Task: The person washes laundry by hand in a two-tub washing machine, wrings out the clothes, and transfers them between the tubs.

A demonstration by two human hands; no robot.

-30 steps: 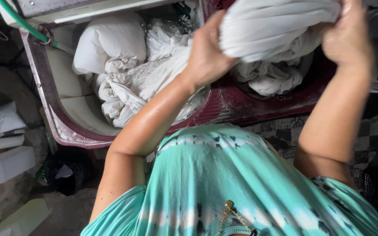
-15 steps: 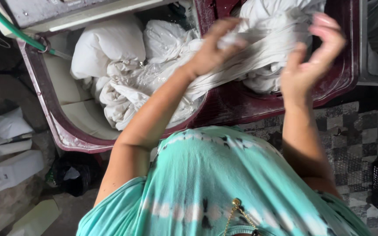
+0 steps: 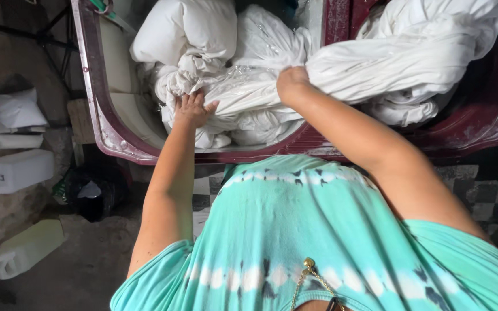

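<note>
A maroon twin-tub washing machine (image 3: pixel 96 124) stands in front of me, its left tub full of wet white sheets (image 3: pixel 203 34). One long twisted white sheet (image 3: pixel 399 57) stretches from the left tub across the divider into the right tub. My right hand (image 3: pixel 290 82) is closed on this twisted sheet near the divider. My left hand (image 3: pixel 192 108) rests with fingers spread on the wet cloth in the left tub, gripping nothing that I can see.
Two white plastic jerrycans (image 3: pixel 15 171) (image 3: pixel 27 247) lie on the concrete floor at left, beside white bags (image 3: pixel 7 112) and a black bag (image 3: pixel 90 193). Checkered tiles (image 3: pixel 491 201) cover the floor at right. My teal tie-dye shirt fills the lower frame.
Both hands have come down from the raised bundle. The right hand now grips the twisted sheet at the divider, and the left hand has dropped onto the cloth in the left tub.
</note>
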